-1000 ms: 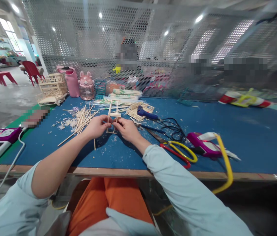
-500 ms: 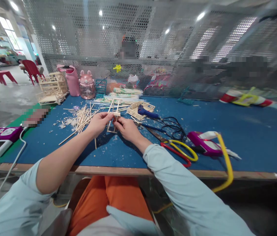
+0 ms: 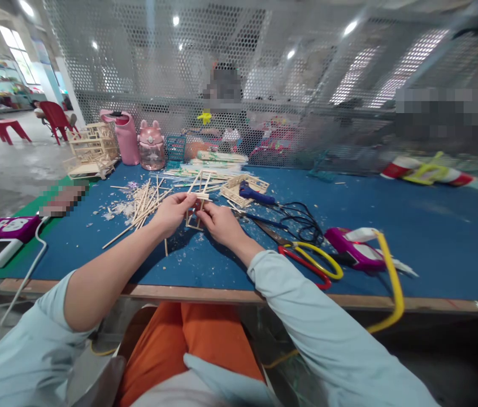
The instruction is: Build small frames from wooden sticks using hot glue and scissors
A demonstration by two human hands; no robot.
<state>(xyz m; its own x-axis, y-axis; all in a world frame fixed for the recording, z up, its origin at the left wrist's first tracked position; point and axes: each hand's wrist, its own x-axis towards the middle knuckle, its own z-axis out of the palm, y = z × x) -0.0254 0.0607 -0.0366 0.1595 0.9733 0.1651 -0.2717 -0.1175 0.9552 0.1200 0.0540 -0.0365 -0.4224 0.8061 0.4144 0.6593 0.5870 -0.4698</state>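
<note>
Between my hands is a small frame of thin wooden sticks (image 3: 195, 227), held just above the blue tabletop. My left hand (image 3: 174, 212) pinches its upper left part, where short sticks lie across. From the right, my right hand (image 3: 218, 221) grips the frame with thumb and fingers; the fingertips are partly hidden. Left of the frame lies a loose pile of wooden sticks (image 3: 146, 203). Behind my right hand a second stick frame (image 3: 234, 189) lies flat, with a blue-handled glue gun (image 3: 258, 193) resting over it.
Scissors (image 3: 307, 260) with red and yellow handles lie right of my hands, beside a purple power strip (image 3: 355, 251) with a yellow cable. At the back left stand a stick model (image 3: 90, 150), a pink bottle (image 3: 126, 138) and a clear cup (image 3: 151, 150). Perforated metal mesh (image 3: 137, 73) rises behind the table.
Both hands keep hold of the stick frame in nearly the same place. The frame's top has tilted slightly to the right.
</note>
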